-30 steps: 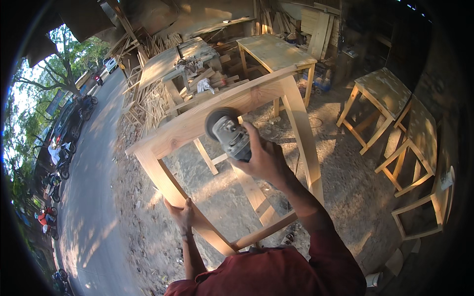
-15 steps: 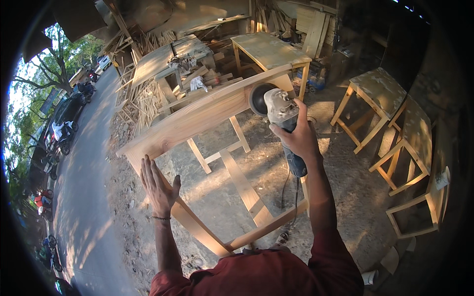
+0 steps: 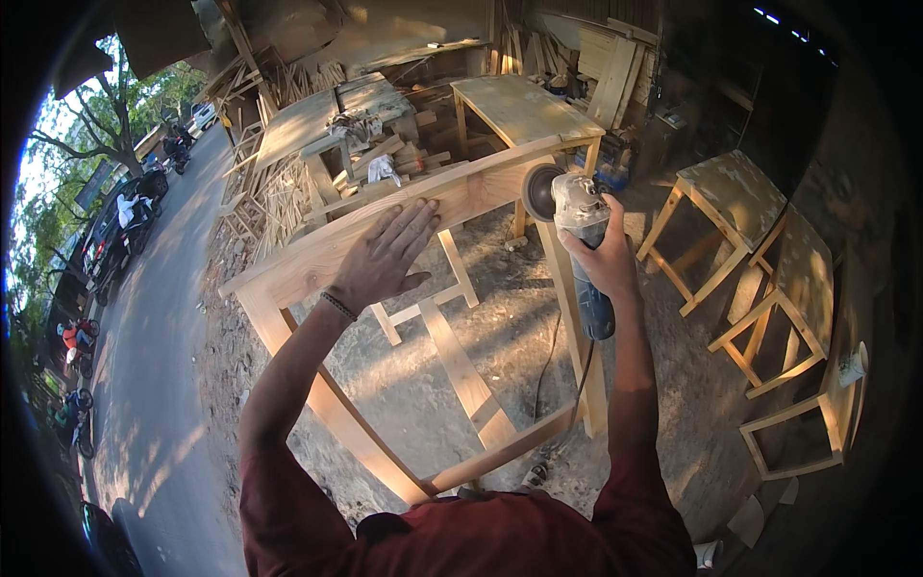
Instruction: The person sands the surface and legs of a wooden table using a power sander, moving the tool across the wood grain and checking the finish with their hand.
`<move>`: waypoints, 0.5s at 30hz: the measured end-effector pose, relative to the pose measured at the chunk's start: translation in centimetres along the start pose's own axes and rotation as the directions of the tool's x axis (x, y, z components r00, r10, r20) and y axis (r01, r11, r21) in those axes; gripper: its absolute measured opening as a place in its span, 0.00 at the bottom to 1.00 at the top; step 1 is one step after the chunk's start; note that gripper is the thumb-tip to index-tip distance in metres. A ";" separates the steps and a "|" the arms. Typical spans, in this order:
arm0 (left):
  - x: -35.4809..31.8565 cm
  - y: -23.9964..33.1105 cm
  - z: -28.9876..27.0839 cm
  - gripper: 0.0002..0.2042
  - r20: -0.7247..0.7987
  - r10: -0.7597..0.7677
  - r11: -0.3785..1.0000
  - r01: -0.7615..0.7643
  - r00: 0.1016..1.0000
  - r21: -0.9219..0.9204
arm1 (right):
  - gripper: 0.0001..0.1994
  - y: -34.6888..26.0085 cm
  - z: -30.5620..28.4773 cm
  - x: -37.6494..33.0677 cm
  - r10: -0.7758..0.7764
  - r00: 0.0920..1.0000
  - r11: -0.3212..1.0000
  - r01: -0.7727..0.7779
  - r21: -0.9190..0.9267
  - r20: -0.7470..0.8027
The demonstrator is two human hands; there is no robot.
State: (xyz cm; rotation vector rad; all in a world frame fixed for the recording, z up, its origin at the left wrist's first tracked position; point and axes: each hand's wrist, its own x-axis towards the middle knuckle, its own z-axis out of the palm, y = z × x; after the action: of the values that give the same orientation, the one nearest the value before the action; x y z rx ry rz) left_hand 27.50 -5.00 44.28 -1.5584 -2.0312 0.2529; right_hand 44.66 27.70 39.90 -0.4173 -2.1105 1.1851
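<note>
My right hand (image 3: 608, 252) is wrapped round the body of an angle grinder (image 3: 584, 210), whose round disc (image 3: 541, 191) is at the right end of a wide wooden board, near the frame's corner. Whether the disc touches the wood I cannot tell. That board forms the far side of a wooden table frame (image 3: 332, 252), which stands open in the middle in front of me. My left hand (image 3: 389, 255) lies flat on the board, fingers stretched out, with a beaded bracelet at the wrist. A dark cord (image 3: 550, 358) hangs below the grinder.
Behind the frame stand a wooden table (image 3: 524, 104) and a bench heaped with offcuts (image 3: 385, 144). Several small tables (image 3: 735, 197) line the right side. To the left runs a road (image 3: 159, 337) with parked motorbikes (image 3: 120, 240). A foot (image 3: 535, 475) shows near the frame's front rail.
My left hand has moved from the frame's left corner rightward and up onto the far board. The grinder in my right hand has shifted a little right, toward the board's right end.
</note>
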 end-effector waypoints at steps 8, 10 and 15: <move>-4.9 -1.0 -1.5 0.45 0.016 -0.152 0.988 0.152 0.988 -0.015 | 0.47 -2.9 2.0 0.1 -0.075 0.993 0.993 0.083 -0.081 0.096; -7.9 -1.2 -2.3 0.45 0.031 -0.221 0.975 0.221 0.975 -0.002 | 0.48 -3.4 2.7 0.2 -0.116 0.987 0.988 0.126 -0.086 0.111; -14.3 -1.7 -3.9 0.46 0.055 -0.379 0.925 0.376 0.924 0.045 | 0.48 -6.5 4.0 -1.2 -0.156 0.967 0.959 0.197 -0.204 0.201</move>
State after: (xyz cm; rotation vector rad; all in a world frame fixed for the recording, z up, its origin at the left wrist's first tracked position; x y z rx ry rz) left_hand 30.58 -19.57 43.77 -1.1172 -2.3126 0.1867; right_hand 43.03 21.04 43.46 -0.2175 -2.3965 0.9171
